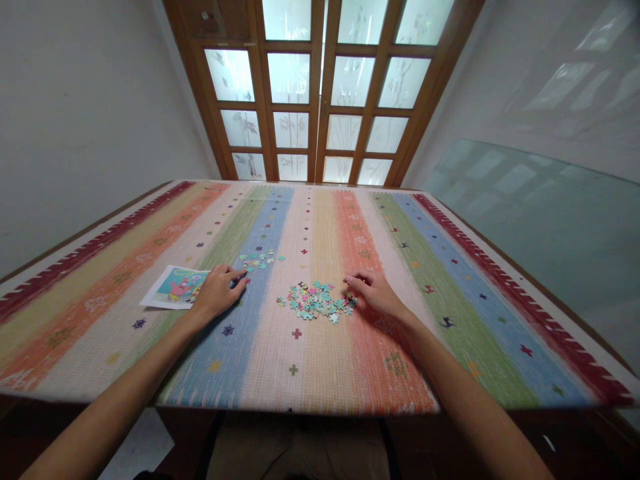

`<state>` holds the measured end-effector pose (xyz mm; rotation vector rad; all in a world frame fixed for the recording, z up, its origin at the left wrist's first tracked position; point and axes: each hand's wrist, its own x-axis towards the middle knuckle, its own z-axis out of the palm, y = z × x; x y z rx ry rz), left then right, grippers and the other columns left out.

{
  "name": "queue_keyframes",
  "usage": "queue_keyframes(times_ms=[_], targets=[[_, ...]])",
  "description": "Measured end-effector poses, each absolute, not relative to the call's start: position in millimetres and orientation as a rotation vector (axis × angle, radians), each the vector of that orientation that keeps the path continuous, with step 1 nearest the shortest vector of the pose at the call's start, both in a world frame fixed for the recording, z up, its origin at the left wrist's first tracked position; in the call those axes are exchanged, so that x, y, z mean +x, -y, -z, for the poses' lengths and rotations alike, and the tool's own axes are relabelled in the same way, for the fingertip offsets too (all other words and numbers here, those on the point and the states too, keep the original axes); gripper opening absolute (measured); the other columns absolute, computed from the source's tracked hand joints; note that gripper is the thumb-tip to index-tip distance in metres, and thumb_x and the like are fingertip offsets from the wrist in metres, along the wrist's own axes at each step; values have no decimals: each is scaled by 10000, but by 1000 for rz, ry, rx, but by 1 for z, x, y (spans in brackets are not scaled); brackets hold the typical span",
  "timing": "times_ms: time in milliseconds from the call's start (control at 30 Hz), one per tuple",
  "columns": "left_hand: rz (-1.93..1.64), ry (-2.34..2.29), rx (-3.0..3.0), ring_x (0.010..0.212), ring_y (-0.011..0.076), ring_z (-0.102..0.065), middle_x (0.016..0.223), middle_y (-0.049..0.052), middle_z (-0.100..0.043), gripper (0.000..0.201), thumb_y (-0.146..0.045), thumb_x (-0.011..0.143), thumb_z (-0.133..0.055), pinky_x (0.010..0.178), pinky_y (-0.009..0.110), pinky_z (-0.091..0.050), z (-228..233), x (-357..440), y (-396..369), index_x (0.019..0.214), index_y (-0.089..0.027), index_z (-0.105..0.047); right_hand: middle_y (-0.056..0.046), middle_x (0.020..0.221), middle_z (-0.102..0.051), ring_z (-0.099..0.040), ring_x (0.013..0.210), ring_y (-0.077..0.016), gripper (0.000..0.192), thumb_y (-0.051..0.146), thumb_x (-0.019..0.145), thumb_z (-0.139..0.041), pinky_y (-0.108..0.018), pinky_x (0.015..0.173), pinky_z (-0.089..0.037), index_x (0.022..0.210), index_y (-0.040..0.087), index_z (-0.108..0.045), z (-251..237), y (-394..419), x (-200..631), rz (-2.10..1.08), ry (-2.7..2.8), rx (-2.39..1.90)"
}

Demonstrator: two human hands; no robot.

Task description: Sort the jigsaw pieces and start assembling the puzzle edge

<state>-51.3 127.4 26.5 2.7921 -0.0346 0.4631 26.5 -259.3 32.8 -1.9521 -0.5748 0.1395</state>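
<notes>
A heap of small jigsaw puzzle pieces (315,301), mostly teal with some pink and yellow, lies in the middle of the table. A smaller scatter of puzzle pieces (259,259) is spread out farther left. My left hand (220,291) rests beside this scatter, its index finger and thumb apart, and covers the right edge of a printed cartoon picture (175,287). At the right side of the heap, my right hand (374,291) has its fingers curled and fingertips close together. Whether a piece is between them is too small to tell.
A striped, multicoloured tablecloth (295,353) covers the table. Beyond its far edge stand wooden doors with frosted panes (320,113). White walls (90,100) flank both sides, and a glass-like panel (540,207) leans at the right. A pale sheet (143,443) shows below the near edge.
</notes>
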Motion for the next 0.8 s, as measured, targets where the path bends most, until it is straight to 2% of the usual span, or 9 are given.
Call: queue_keyframes(times_ms=[233, 433, 633, 800], targets=[[-480, 45, 2723, 805, 267, -596, 796, 78, -665, 331, -420, 856, -538, 838, 411, -502, -29, -45, -127, 955, -219, -782, -38, 647, -662, -592, 622, -195, 357, 542, 870, -591, -328, 629, -443, 698, 233, -640, -33, 259, 25, -120, 568, -1955], [-518, 48, 2671, 820, 285, -607, 799, 87, -668, 297, -385, 859, -543, 849, 453, -501, -39, -48, -119, 928, -211, -774, -49, 676, -696, -598, 620, -193, 307, 480, 865, -612, -315, 606, -440, 707, 222, -665, -35, 259, 24, -108, 613, -1975], [-397, 352, 2520, 782, 228, -608, 818, 73, -663, 258, -352, 935, -536, 798, 411, -509, -41, -81, -62, 980, -227, -757, -49, 727, -723, -614, 652, -185, 255, 415, 867, -608, -305, 630, -446, 744, 209, -695, -37, 256, 15, -136, 723, -1978], [-289, 561, 2447, 819, 222, -591, 820, 62, -639, 222, -284, 953, -534, 766, 390, -500, -35, -105, -11, 1056, -232, -724, -53, 731, -712, -617, 667, -188, 261, 407, 868, -611, -307, 636, -441, 726, 207, -700, -38, 256, 14, -116, 763, -2006]])
